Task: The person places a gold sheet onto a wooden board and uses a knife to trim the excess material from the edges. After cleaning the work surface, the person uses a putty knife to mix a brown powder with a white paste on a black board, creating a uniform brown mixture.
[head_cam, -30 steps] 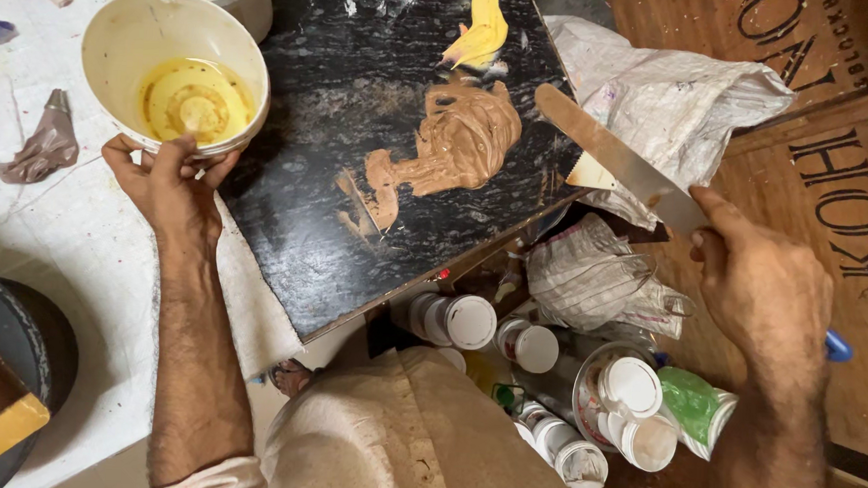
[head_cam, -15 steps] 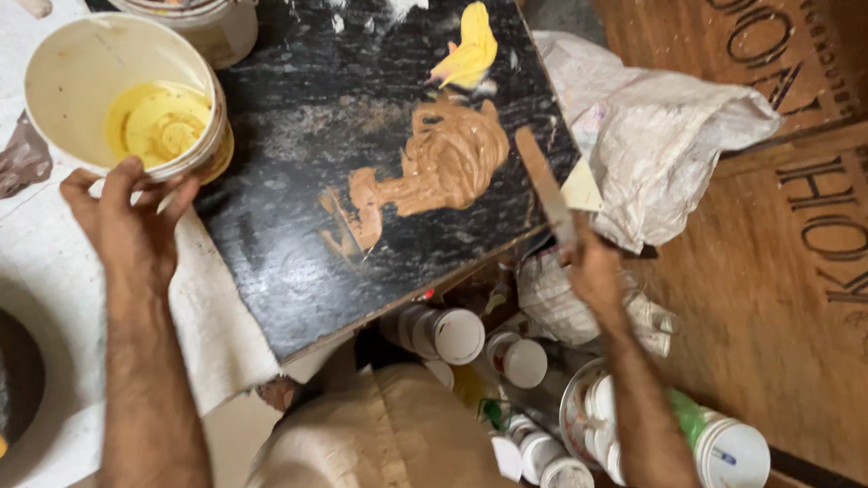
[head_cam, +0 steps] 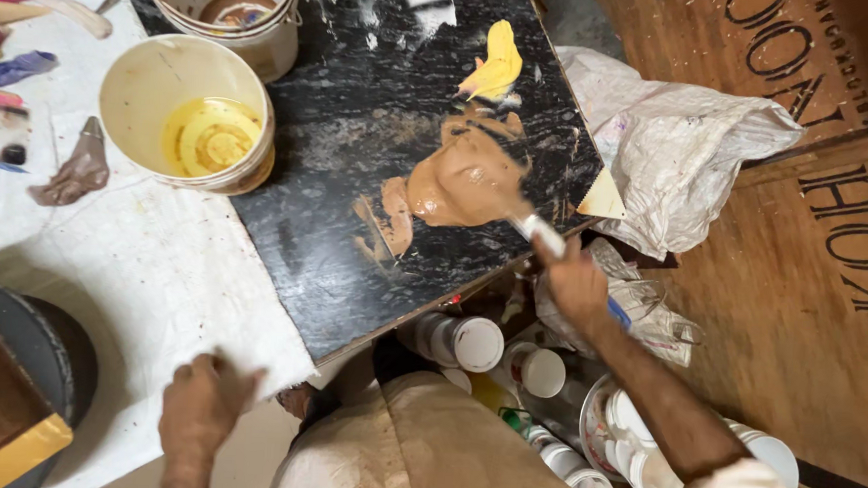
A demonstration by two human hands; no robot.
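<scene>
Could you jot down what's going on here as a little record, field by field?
Right hand: holds a palette knife, its blade in the tan paint
Left hand: rests on the white cloth, holding nothing
Slab: black, also bears yellow paint
Bucket: white, yellow liquid inside
Below slab: paint jars, plastic bag

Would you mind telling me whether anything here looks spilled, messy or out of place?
Paint lies straight on the black slab: a tan puddle that the right hand works with a palette knife, and a yellow smear above it. A crumpled stained rag lies beside the cream bucket.
</scene>
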